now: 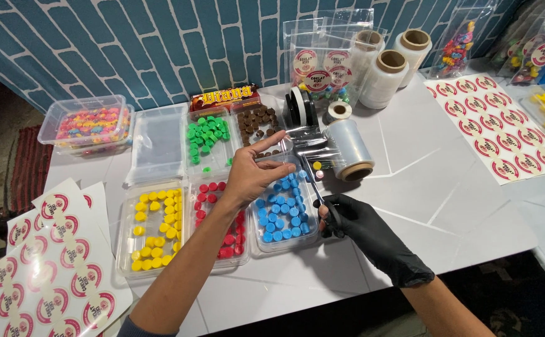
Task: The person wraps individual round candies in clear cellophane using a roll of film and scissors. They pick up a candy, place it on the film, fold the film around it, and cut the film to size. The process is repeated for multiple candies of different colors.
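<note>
Film (310,150) lies pinched in left hand (253,175) fingers (278,167).

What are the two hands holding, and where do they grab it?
The left hand pinches the loose end of the clear wrap pulled off the roll. The gloved right hand holds scissors by their handles.

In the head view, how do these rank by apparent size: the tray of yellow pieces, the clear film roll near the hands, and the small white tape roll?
1. Tray of yellow pieces, though nearer the camera.
2. Clear film roll.
3. Small white tape roll.
</note>
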